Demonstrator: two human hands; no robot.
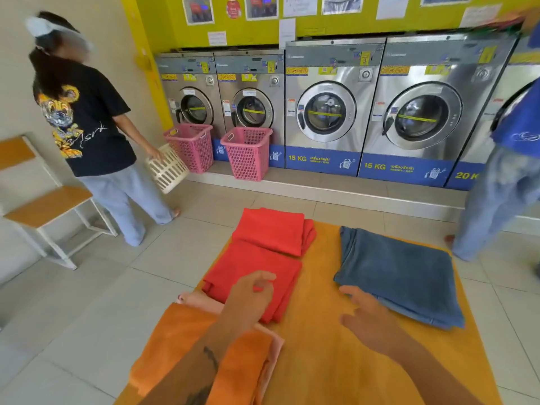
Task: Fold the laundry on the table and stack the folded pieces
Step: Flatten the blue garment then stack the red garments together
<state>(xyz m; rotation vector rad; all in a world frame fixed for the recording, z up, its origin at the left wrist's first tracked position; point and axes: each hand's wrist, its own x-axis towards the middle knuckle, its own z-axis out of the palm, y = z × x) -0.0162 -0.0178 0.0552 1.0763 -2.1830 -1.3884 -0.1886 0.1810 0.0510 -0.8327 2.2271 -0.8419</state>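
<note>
Red towels (257, 270) lie folded on the bench (321, 361) beside orange ones (187, 346), while my left hand (248, 299) hovers loosely curled and my right hand (368, 317), fingers spread and empty, reaches the folded blue towel (403, 273), unstacked, I judge.

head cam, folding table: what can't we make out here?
- Head view: orange towel near end cut by the bottom edge, part hidden under the left forearm.
- Pink piece beneath it: only an edge shows.
- Left hand fingertips blurred; contact with the red towel unclear.
- Wall notices: too small.
</note>
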